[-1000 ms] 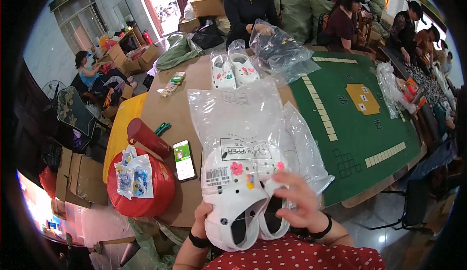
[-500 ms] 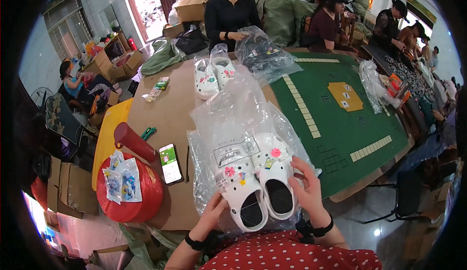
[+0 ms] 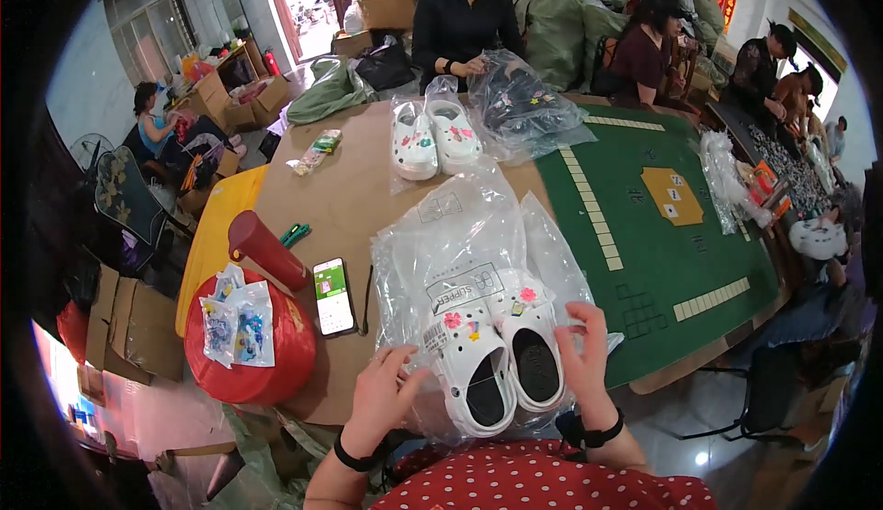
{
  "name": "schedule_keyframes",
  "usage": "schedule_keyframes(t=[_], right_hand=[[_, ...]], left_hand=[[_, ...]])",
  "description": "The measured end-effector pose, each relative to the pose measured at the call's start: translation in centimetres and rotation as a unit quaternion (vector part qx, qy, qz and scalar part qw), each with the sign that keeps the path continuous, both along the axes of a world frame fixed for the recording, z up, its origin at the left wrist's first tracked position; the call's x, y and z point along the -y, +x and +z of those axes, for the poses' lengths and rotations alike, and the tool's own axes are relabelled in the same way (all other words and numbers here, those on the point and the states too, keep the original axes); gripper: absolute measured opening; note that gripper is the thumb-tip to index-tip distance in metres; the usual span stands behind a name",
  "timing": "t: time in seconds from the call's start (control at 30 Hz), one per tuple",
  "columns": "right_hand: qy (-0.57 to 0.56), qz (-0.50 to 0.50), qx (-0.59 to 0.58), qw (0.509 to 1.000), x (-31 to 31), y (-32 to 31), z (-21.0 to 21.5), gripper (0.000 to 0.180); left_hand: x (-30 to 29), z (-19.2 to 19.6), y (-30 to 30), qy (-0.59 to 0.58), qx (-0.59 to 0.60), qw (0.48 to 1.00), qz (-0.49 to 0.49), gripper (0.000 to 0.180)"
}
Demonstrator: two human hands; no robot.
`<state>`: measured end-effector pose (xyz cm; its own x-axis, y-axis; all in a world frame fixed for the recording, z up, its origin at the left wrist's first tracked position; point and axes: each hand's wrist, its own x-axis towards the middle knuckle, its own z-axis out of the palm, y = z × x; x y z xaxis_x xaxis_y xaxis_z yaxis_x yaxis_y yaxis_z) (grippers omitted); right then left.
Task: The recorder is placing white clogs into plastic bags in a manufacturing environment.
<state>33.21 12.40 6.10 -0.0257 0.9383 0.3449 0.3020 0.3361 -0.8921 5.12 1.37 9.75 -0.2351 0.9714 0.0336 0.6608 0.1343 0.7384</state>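
Note:
A pair of white clogs with pink flower and yellow charms lies at the near edge of the table, toes pointing away from me. The left clog (image 3: 449, 346) and the right clog (image 3: 543, 326) are partly inside a clear plastic bag (image 3: 464, 234), which spreads out beyond their toes. My left hand (image 3: 379, 389) is at the bag's left side beside the left clog, fingers apart and slightly bent. Close to the right clog's outer side is my right hand (image 3: 586, 358), its fingers spread and nothing gripped. Both heels face me.
Bagged white clogs (image 3: 437, 137) sit farther back. A co-worker (image 3: 466, 27) across the table handles another clear bag (image 3: 529, 105). Left stand a phone (image 3: 333, 296), a dark red cylinder (image 3: 267, 251) and a red round container (image 3: 248, 390) with small packets (image 3: 250, 331). A green game mat (image 3: 635, 317) covers the right.
My left hand has drawn back from the left clog and loosened its fingers. My right hand has come off the right clog's side. The whole view has shifted slightly.

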Motion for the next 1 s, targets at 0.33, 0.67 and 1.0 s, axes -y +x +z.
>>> schedule_keyframes(t=[0.33, 0.67, 1.0], right_hand=[[-0.202, 0.068, -0.037, 0.976, -0.8, 0.2, -0.9, 0.050], [0.089, 0.278, 0.122, 0.949, 4.3, -1.8, 9.6, 0.056], [0.014, 0.374, -0.008, 0.927, 3.6, -6.0, 6.0, 0.040]], left_hand=[[-0.3, -2.9, 1.8, -0.094, 0.119, 0.984, -0.089, 0.110], [0.6, -3.9, 0.2, -0.222, 0.208, 0.939, -0.159, 0.092], [-0.3, 2.8, -3.3, 0.114, -0.058, 0.992, 0.014, 0.019]])
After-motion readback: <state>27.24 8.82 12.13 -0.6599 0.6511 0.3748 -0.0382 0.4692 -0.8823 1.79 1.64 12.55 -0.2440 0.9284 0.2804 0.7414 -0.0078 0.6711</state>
